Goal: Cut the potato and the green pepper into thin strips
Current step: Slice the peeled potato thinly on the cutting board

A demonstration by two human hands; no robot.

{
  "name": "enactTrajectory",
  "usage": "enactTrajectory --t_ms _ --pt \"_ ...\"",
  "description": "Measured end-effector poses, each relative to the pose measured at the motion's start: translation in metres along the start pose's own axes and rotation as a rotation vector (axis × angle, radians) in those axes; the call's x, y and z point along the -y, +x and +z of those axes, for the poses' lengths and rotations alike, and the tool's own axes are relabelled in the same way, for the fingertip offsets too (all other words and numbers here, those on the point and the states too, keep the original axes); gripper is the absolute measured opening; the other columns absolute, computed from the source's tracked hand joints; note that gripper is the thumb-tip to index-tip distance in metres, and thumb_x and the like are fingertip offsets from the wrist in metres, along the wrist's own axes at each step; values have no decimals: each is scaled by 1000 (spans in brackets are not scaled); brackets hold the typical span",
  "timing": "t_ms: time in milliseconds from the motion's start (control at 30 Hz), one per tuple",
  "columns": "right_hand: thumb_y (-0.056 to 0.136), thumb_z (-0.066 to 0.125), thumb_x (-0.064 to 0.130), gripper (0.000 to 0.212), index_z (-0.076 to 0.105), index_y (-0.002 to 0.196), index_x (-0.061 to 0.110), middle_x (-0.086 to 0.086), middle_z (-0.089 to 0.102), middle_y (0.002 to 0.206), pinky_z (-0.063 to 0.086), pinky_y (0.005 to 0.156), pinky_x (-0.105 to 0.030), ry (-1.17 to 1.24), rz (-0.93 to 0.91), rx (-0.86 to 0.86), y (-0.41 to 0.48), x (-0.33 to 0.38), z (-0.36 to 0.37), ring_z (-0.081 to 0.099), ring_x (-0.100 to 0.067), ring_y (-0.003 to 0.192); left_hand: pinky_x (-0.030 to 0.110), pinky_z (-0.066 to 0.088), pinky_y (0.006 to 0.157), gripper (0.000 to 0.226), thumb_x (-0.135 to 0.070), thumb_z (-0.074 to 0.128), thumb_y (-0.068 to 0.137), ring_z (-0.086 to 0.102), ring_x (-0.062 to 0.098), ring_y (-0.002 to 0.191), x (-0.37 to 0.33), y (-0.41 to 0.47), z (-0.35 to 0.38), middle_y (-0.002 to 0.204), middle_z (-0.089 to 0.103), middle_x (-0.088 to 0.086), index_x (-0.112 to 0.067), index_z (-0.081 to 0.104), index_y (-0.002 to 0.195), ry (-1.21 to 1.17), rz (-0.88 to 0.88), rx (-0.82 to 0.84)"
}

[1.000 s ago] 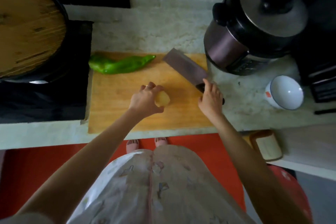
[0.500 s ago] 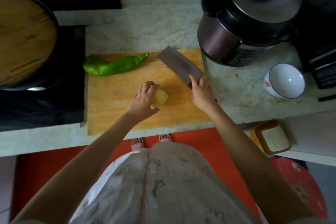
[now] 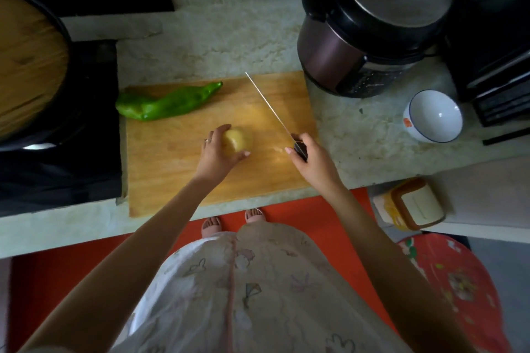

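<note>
A peeled yellow potato sits near the middle of the wooden cutting board. My left hand holds it from the left, fingers and thumb curled round it. My right hand grips the dark handle of a cleaver, whose blade stands on edge and points away to the upper left, to the right of the potato and apart from it. A whole green pepper lies at the board's far left corner.
A dark pressure cooker stands just right of the board's far end. A white bowl sits on the counter to the right. A black stove with a wooden-lidded wok borders the board on the left.
The cleaver lay flat on the board; my right hand has taken its handle and turned the blade up on edge. My left hand stays on the potato.
</note>
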State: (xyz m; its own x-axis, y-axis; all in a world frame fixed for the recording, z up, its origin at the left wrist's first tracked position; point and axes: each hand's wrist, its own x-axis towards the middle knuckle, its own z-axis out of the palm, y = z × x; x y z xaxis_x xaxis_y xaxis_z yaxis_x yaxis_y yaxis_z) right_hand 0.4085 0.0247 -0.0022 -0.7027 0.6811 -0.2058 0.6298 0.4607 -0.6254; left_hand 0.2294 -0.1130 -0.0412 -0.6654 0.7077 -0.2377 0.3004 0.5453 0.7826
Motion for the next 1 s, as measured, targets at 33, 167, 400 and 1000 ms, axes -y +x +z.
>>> enactTrajectory --t_ms 33,167,400,1000 --pt "96 53 32 20 50 103 14 10 52 72 32 50 -18 -35 8 -1 -4 1 0 50 -4 60 38 32 100 78 -28 82 74 38 33 125 1 0 0 135 46 14 -11 43 138 11 4 16" --pt "91 52 19 22 35 81 10 3 35 55 26 45 -30 -72 59 -45 -17 10 4 39 -15 47 38 35 99 73 -27 81 75 39 27 124 3 -1 -3 135 44 9 -16 43 136 -8 24 51" --pt "83 56 13 27 30 74 10 5 27 51 21 43 -29 -142 23 -73 -30 31 5 29 -8 44 42 33 102 71 -33 74 81 39 31 123 4 -6 4 134 41 12 -11 37 138 129 98 -11" --pt "87 53 18 32 27 68 19 3 33 55 23 44 -25 -153 -112 40 13 -19 -56 36 -12 47 24 35 99 73 4 80 69 39 15 119 -27 -10 59 128 43 10 2 40 131 -139 124 -278"
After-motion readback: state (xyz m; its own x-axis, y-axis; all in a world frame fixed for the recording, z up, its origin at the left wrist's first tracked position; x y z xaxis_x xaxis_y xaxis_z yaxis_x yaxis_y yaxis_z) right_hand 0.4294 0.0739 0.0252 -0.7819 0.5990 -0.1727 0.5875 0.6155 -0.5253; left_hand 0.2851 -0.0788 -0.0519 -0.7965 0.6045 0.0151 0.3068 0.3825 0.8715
